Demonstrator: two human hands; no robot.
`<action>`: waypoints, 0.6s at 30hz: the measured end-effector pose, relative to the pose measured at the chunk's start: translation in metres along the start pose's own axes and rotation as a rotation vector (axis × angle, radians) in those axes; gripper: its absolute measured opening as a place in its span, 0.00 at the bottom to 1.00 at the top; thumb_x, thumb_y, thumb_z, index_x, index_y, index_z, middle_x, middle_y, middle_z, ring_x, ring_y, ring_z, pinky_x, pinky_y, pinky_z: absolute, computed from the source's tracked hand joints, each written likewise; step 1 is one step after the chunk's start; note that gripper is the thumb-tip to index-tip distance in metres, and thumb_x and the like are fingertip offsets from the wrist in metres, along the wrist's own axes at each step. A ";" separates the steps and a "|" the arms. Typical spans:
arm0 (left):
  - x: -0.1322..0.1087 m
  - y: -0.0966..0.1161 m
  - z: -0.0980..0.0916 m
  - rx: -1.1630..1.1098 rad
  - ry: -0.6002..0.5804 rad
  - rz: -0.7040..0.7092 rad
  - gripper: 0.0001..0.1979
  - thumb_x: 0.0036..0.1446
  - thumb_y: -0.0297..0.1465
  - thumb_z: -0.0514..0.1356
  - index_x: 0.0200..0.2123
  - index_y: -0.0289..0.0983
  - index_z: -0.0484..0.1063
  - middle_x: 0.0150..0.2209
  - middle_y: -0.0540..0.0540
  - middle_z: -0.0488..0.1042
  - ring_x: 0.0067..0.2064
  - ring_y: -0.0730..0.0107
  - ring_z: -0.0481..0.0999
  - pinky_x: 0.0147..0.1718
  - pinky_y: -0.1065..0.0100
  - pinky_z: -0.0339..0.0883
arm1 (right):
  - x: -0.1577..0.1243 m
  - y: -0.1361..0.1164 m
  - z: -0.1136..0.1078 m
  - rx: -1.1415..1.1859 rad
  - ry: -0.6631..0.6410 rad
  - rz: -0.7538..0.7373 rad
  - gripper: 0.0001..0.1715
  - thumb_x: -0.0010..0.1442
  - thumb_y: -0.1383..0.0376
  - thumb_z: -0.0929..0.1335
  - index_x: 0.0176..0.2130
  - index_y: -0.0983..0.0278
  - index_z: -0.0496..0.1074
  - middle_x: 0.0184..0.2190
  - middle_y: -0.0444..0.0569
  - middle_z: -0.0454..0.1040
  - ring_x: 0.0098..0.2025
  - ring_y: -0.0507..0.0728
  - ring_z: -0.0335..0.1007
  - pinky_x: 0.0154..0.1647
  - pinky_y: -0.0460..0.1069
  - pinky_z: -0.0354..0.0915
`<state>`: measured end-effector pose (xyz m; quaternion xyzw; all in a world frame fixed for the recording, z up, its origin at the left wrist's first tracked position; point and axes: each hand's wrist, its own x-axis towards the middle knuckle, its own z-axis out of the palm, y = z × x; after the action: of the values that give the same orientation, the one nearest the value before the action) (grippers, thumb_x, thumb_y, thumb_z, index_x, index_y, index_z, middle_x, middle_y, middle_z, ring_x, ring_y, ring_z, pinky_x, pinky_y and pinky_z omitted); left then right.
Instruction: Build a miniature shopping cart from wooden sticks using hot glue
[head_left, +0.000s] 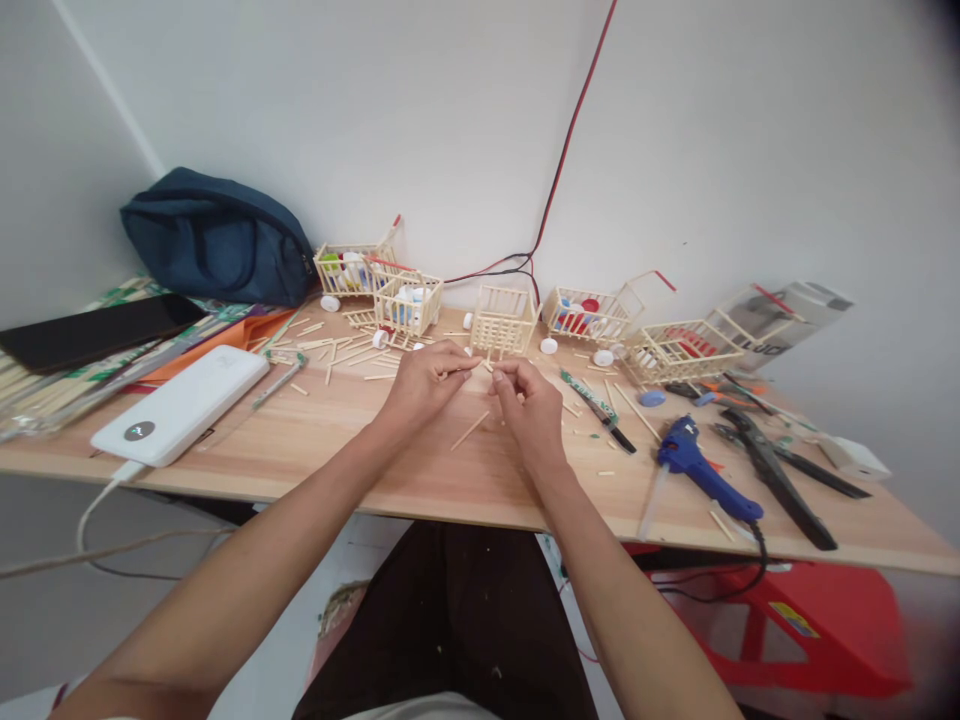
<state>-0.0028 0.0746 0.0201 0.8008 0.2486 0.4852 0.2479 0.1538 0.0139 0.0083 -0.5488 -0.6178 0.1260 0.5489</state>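
Note:
My left hand (436, 380) and my right hand (528, 408) meet near the middle of the table with their fingertips pinched. Short pale wooden sticks (487, 366) show at the fingertips of both hands; the exact grip is too small to make out. Just beyond them stands a miniature shopping cart (501, 322) built of thin wooden sticks, with a slatted front. A single loose stick (470, 430) lies on the tabletop between my wrists.
More stick carts with coloured contents stand along the wall, one cart (409, 303) left and another cart (589, 315) right. A blue glue gun (705, 468), pliers (780, 480) and a craft knife (600, 408) lie rightward. At left are a white power bank (184, 403), phone (97, 330) and blue bag (217, 240).

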 end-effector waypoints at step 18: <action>0.000 0.000 0.000 0.000 -0.006 -0.019 0.11 0.55 0.24 0.59 0.38 0.38 0.81 0.37 0.43 0.79 0.39 0.67 0.77 0.39 0.67 0.67 | 0.000 0.000 0.000 0.000 0.001 0.014 0.08 0.61 0.64 0.64 0.37 0.62 0.72 0.24 0.42 0.72 0.27 0.51 0.66 0.32 0.45 0.60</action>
<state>-0.0023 0.0744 0.0201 0.7998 0.2552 0.4806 0.2534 0.1537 0.0141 0.0082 -0.5531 -0.6137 0.1297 0.5483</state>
